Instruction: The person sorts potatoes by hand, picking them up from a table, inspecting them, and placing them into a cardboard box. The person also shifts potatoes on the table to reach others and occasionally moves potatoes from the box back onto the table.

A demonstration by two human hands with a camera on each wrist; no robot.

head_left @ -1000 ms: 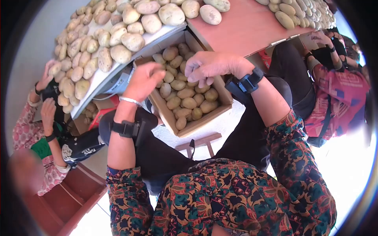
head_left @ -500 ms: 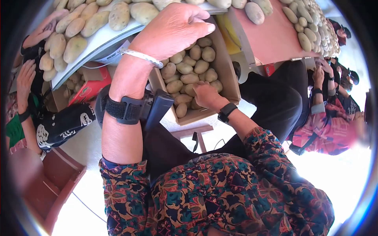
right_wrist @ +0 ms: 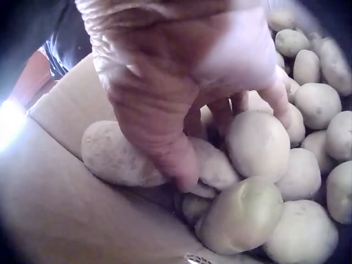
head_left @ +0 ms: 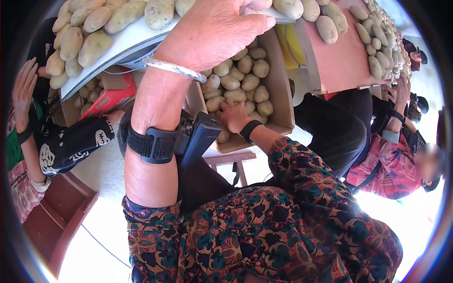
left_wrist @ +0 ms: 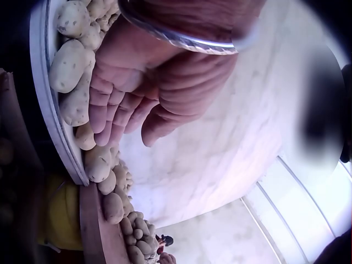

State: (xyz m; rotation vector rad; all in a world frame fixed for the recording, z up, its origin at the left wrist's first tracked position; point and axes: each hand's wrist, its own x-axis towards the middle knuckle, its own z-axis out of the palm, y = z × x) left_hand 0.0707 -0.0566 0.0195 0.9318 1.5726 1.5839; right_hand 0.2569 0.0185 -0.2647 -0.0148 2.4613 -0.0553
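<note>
My left hand (head_left: 210, 35) is raised at the edge of the white table (head_left: 87, 78), near the potatoes (head_left: 158, 13) heaped there. In the left wrist view its palm shows nothing held, the fingers loosely extended beside a pale potato (left_wrist: 68, 66). Down in the cardboard box (head_left: 283, 111), my right hand (head_left: 234, 117) reaches with spread fingers into a pile of potatoes (head_left: 250, 82). The right wrist view has its thumb lying against a potato (right_wrist: 212, 165) near the box wall (right_wrist: 71, 192), while the other fingertips are partly hidden between potatoes.
A reddish board (head_left: 344, 61) carries more potatoes (head_left: 326, 29) at the right. Beyond the left table edge stands a red-printed carton (head_left: 113, 89) with potatoes. People sit on both sides, a hand (head_left: 24, 89) at the left and a patterned sleeve (head_left: 387, 158) at the right.
My left hand has risen from over the box to the table edge. The right hand has gone down into the box and shifted left among the potatoes, its fingers spreading.
</note>
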